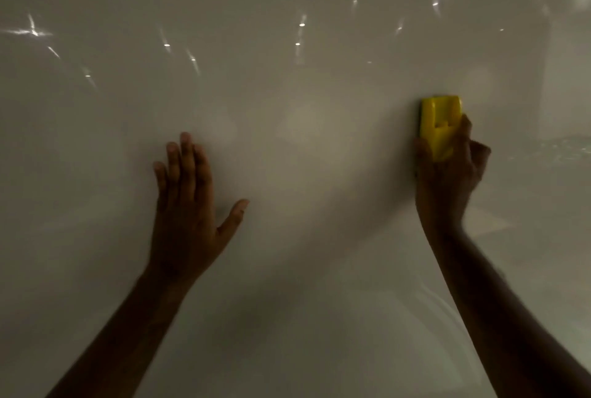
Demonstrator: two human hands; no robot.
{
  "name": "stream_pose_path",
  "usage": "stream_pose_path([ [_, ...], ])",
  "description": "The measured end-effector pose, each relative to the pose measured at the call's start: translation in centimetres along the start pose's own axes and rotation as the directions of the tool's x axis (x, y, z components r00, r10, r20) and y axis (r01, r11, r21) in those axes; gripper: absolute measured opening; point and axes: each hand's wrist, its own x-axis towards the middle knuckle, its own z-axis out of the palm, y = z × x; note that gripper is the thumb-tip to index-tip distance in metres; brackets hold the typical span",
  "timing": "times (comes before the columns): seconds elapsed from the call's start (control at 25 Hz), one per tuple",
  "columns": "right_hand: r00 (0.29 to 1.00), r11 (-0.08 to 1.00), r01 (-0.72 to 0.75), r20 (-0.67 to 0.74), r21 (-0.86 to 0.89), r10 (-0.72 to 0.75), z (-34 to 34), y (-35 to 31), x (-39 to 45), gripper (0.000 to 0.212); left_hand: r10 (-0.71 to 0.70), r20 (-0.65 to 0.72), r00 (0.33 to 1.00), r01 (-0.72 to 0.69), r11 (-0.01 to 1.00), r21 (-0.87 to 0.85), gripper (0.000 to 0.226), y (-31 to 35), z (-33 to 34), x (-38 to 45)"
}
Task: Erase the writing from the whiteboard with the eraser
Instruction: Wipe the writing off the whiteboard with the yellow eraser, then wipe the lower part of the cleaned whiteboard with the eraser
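Note:
The whiteboard [303,84] fills the whole view, glossy and dim, with no writing that I can make out. My right hand [447,180] grips a yellow eraser [439,124] at the right of centre and holds it upright against the board. My left hand [188,205] lies flat on the board left of centre, fingers straight and pointing up, thumb spread to the right. It holds nothing. The two hands are well apart.
Small bright reflections of lights [300,24] dot the upper part of the board. A faint reflection of the room [566,148] shows at the right edge. No frame or tray of the board is in view.

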Motion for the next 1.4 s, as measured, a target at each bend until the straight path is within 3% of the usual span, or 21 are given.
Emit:
stream_pose_path([
  [0.28, 0.916, 0.923, 0.385, 0.121, -0.001, -0.382, 9.7, -18.7, -0.1, 0.075, -0.068, -0.032, 0.997, 0.07, 0.996, 0.063, 0.097, -9.0, -4.4, 0.1],
  [0.56, 0.721, 0.735, 0.678, 0.221, -0.03, -0.656, 14.6, -27.3, -7.1, 0.072, -0.081, -0.006, 0.997, 0.081, 0.995, 0.058, 0.097, -14.0, -5.4, -1.5],
  [0.8, 0.459, 0.515, 0.857, 0.412, 0.029, -0.787, 12.7, -23.7, -11.9, 0.07, -0.025, 0.014, 1.0, 0.025, 0.999, 0.025, 0.097, -14.5, -5.0, -3.1],
  [1.12, 0.151, 0.276, 0.953, 0.589, 0.127, -0.794, 6.3, -12.8, -15.3, 0.063, 0.038, 0.16, 0.986, -0.024, 0.996, -0.091, 0.093, -8.7, -5.0, -6.7],
  [1.2, 0.125, 0.285, 0.947, 0.65, 0.146, -0.75, 3.8, -9.3, -15.7, 0.063, 0.052, 0.19, 0.98, -0.031, 0.993, -0.112, 0.091, -5.9, -4.6, -7.8],
  [1.28, 0.148, 0.358, 0.923, 0.728, 0.142, -0.67, 0.7, -5.3, -15.9, 0.068, 0.065, 0.216, 0.974, -0.036, 0.99, -0.136, 0.09, -2.5, -4.1, -8.7],
  [1.4, 0.283, 0.569, 0.816, 0.785, 0.105, -0.551, -3.9, -0.1, -16.8, 0.07, 0.062, 0.248, 0.967, -0.022, 0.986, -0.162, 0.089, 1.4, -3.5, -10.3],
])
